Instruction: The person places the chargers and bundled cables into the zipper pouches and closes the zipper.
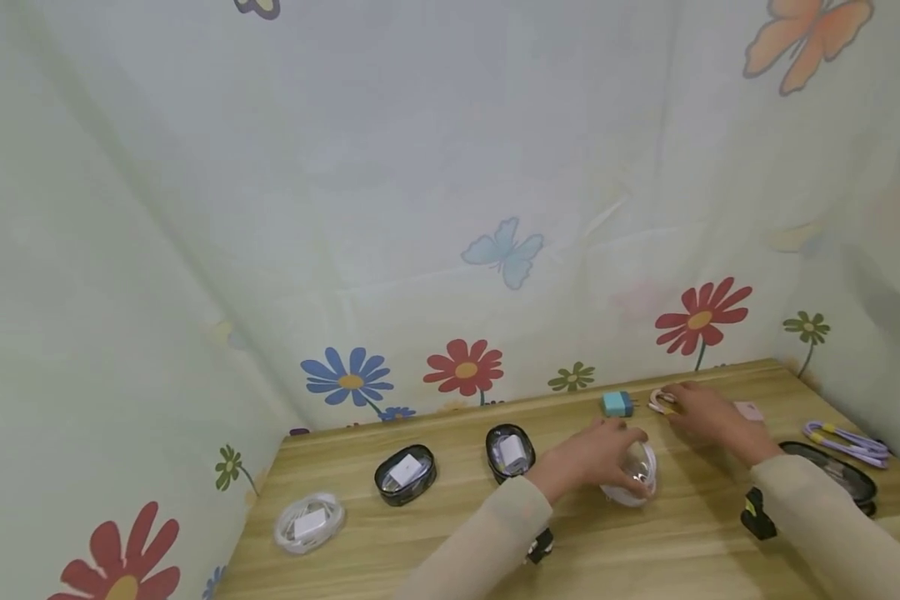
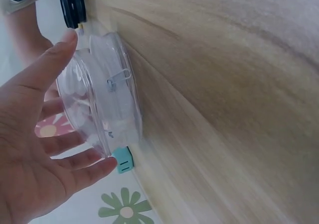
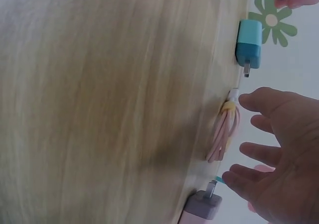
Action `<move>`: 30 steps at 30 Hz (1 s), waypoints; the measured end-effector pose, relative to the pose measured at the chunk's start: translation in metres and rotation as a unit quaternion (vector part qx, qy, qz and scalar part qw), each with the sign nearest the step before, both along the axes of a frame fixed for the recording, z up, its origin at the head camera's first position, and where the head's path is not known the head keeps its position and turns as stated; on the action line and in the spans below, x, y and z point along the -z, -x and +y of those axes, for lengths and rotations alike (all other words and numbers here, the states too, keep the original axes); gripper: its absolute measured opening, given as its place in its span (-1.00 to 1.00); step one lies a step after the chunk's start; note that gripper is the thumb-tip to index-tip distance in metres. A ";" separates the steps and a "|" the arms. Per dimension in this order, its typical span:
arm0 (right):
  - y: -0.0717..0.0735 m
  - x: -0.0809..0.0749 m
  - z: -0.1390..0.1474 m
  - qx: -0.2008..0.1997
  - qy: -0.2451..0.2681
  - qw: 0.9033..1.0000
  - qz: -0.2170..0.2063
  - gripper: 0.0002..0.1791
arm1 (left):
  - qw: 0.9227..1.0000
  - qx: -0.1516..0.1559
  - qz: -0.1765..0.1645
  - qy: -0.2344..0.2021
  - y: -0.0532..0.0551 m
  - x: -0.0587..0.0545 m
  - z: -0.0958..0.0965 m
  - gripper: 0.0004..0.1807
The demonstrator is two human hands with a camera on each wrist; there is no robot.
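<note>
My left hand is spread over a clear round zip case on the table. The left wrist view shows the case between the thumb and the fingers, its zip pull facing the camera; whether the fingertips press on it is hard to tell. My right hand hovers beside a bundled pink cable near the table's back edge. In the right wrist view its fingers are apart, with the cable bundle just beyond them. A teal charger plug lies between the two hands.
To the left sit two black-rimmed cases and a white coiled cable with a plug. On the right are a pink plug, a lilac cable bundle and a dark case. A patterned wall cloth borders the wooden table.
</note>
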State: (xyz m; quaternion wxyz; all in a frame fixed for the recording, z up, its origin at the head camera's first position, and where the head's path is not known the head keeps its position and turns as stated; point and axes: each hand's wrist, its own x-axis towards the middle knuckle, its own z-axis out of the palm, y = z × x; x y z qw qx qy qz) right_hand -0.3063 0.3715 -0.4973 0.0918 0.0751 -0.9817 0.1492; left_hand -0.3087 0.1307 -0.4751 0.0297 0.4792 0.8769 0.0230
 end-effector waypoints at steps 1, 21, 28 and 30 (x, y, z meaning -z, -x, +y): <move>0.002 0.002 0.000 -0.004 0.000 1.000 0.003 -0.47 | 1.000 0.000 0.001 -0.004 0.000 0.001 -0.001 -0.13; 0.018 0.013 0.012 -0.034 -0.003 0.999 0.038 -0.61 | 0.999 -0.010 -0.002 -0.031 -0.005 0.002 -0.005 -0.13; 0.013 0.007 0.011 -0.005 0.007 1.000 0.011 -0.57 | 0.999 -0.008 -0.012 -0.043 -0.004 0.003 -0.003 -0.13; 0.010 0.003 0.008 -0.002 0.014 1.000 0.000 -0.54 | 0.999 -0.009 -0.014 -0.045 -0.004 0.003 -0.004 -0.14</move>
